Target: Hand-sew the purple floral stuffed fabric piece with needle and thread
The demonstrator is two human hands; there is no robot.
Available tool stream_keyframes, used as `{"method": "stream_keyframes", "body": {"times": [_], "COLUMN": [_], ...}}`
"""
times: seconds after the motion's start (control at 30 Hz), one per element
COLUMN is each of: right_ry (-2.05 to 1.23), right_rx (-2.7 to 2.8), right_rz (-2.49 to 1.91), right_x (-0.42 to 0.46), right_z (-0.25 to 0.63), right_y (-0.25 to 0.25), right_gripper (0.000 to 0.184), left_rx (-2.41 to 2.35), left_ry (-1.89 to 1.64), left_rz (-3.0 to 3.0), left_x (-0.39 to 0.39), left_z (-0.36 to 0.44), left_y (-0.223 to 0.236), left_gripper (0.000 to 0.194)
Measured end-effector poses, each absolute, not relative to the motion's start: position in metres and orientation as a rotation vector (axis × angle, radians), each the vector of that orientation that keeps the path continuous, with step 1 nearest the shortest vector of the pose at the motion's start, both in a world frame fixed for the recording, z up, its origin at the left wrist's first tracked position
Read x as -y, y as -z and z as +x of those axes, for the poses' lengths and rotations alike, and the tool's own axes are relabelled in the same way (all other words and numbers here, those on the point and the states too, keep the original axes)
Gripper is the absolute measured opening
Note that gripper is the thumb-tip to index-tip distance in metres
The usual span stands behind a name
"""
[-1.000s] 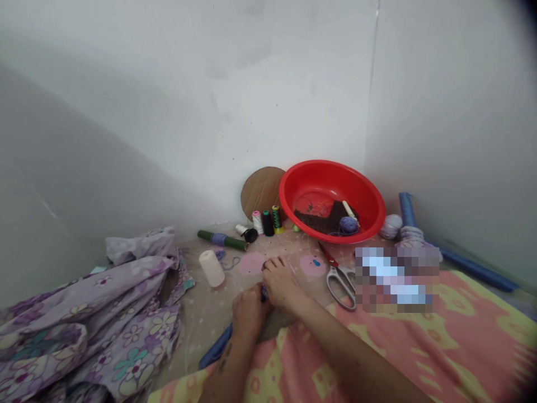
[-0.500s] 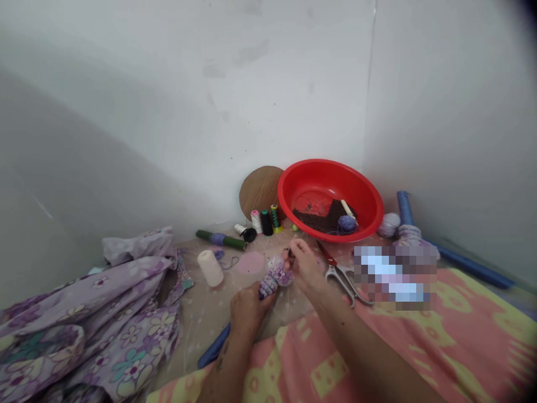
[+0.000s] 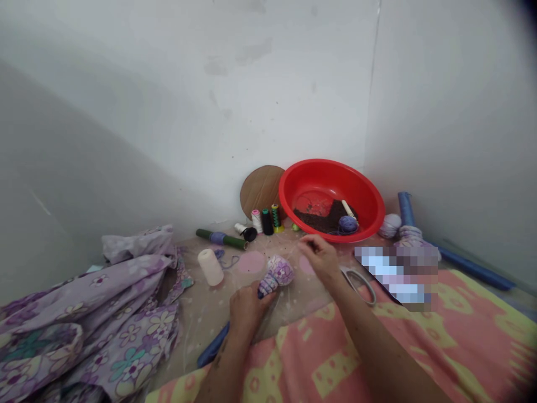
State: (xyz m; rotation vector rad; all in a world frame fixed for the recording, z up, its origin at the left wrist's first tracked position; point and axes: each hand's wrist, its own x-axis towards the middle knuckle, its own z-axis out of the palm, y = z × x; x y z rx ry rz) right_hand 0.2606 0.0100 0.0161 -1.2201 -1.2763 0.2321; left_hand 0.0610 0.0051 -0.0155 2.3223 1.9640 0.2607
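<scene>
My left hand [image 3: 247, 305] is wrapped round a blue stick [image 3: 213, 344] whose far end carries a round head covered in purple floral fabric [image 3: 280, 271]. Below that head, the fabric is bound tightly with pale thread and tapers to the stick. My right hand [image 3: 321, 258] is up and to the right of the fabric head, apart from it. Its fingers are pinched together; anything between them is too small to make out. Under my right wrist lie scissors [image 3: 364, 288], mostly hidden, with one handle loop showing.
A red basin [image 3: 331, 168] holds dark cloth and a purple yarn ball [image 3: 347, 224]. Thread spools [image 3: 267, 223] stand by a cardboard disc [image 3: 260, 190]. Floral fabric [image 3: 138, 302] is heaped left, near a white roll [image 3: 211, 267]. A blurred phone-like slab [image 3: 394, 278] lies right.
My right hand has moved right and slightly up, away from the fabric head, and now covers most of the scissors. My left hand and the stick have hardly moved.
</scene>
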Motion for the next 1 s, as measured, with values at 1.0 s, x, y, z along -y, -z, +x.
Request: {"method": "stream_keyframes", "body": {"times": [1.0], "right_ry": [-0.011], "right_rx": [1.565], "right_rz": [-1.598], "right_x": [0.0], "right_z": [0.215], "right_y": [-0.002], "right_gripper": [0.023], "left_rx": [-1.939], "left_ry": [-0.272], "left_rz": [2.306], "left_x": [-0.006], "left_z": [0.059], "left_y": [0.012], "left_gripper": [0.051]}}
